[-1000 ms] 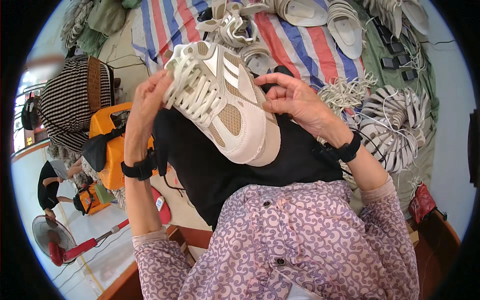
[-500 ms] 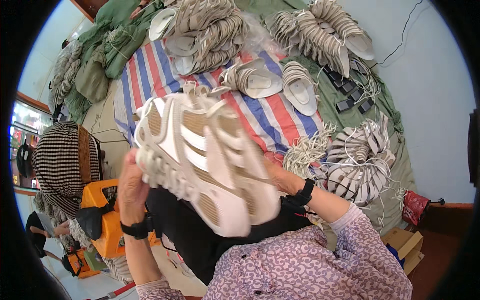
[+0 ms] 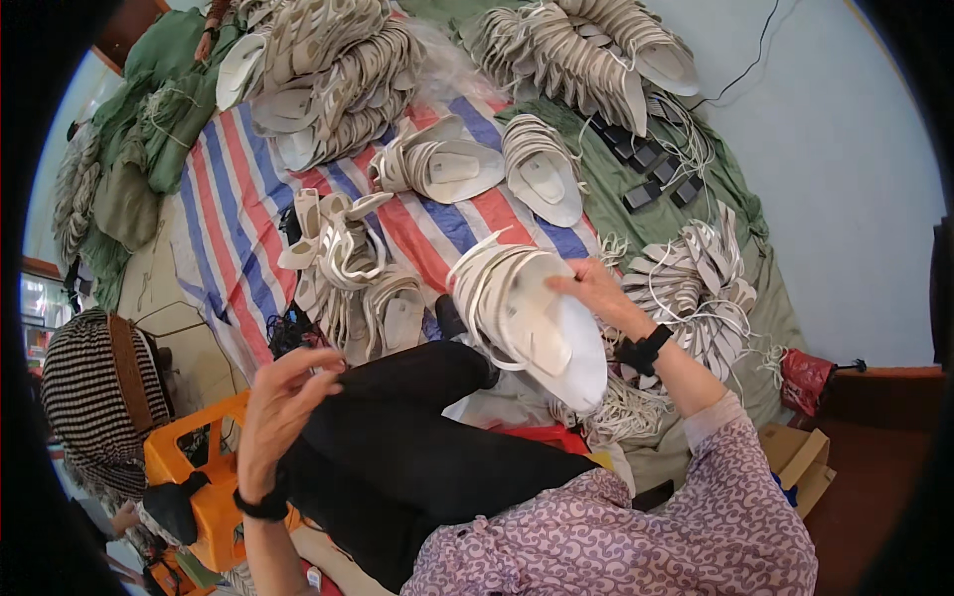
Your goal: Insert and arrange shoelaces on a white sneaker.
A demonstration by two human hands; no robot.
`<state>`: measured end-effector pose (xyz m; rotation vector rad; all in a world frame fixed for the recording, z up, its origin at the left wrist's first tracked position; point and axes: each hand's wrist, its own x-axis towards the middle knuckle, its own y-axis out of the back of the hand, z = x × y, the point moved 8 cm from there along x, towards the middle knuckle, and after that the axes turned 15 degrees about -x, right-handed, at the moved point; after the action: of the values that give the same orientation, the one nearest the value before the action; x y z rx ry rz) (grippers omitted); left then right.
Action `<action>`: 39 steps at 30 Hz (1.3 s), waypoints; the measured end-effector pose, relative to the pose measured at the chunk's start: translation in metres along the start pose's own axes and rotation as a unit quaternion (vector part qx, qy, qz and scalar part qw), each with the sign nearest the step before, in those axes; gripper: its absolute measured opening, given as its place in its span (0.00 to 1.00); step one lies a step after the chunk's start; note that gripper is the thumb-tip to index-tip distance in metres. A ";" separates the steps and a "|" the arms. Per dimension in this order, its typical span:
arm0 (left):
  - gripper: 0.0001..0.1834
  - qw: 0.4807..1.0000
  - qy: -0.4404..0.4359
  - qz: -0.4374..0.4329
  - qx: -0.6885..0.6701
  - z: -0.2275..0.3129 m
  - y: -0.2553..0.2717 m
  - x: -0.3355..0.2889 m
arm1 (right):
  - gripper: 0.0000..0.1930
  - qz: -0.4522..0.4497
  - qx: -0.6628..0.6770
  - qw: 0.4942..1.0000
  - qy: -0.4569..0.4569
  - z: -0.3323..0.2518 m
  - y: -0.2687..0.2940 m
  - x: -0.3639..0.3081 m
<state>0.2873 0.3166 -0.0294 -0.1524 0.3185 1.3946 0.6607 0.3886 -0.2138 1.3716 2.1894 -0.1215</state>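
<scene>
A nested stack of white and beige shoe uppers [image 3: 542, 323] is in my right hand [image 3: 601, 296], above my knee. Its pale, smooth lining faces up, with my thumb on the inner side. My left hand [image 3: 290, 402] hovers over my other thigh with bent fingers apart, holding nothing. Just beyond my knees lie more shoe uppers, one group with loose straps [image 3: 338, 243] and a nested stack [image 3: 396, 308] beside it. Farther off, two small stacks [image 3: 462, 169] [image 3: 542, 169] rest on the striped sheet.
Large piles of uppers [image 3: 343, 89] [image 3: 586, 60] cover the far side of the striped sheet [image 3: 238, 199]. To the right are black blocks [image 3: 651, 179], a fanned ring of pale pieces [image 3: 696, 288] and tangled laces [image 3: 626, 412]. An orange stool [image 3: 214, 517] stands at my left.
Both hands were on the shoe uppers. My left hand has let go and moved lower. The stack in my right hand has moved right and now shows its lining. The view has shifted.
</scene>
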 end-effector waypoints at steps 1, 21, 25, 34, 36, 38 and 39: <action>0.11 0.998 -0.003 0.051 0.048 0.002 0.015 -0.007 | 0.14 0.113 -0.150 0.981 0.041 0.014 0.034 0.013; 0.10 0.904 0.014 0.374 0.208 -0.057 0.106 -0.084 | 0.09 0.446 -0.446 0.774 -0.048 0.081 0.187 0.218; 0.11 0.909 0.031 0.362 0.206 -0.053 0.102 -0.072 | 0.12 0.391 -0.444 0.805 -0.050 0.083 0.177 0.211; 0.10 0.918 0.034 0.360 0.164 -0.065 0.110 -0.076 | 0.25 0.416 -0.465 0.781 -0.024 0.087 0.166 0.182; 0.10 0.917 0.035 0.359 0.171 -0.069 0.112 -0.076 | 0.19 0.422 -0.458 0.782 0.007 0.076 0.156 0.167; 0.12 0.917 0.052 0.371 0.134 -0.081 0.116 -0.076 | 0.18 0.443 -0.459 0.768 0.051 0.053 0.140 0.159; 0.12 0.916 0.054 0.374 0.135 -0.081 0.117 -0.076 | 0.19 0.402 -0.456 0.785 0.120 0.042 0.116 0.166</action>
<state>0.1516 0.2419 -0.0728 0.1427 0.7085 2.0833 0.7217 0.5629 -0.3072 1.5608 1.2521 1.3029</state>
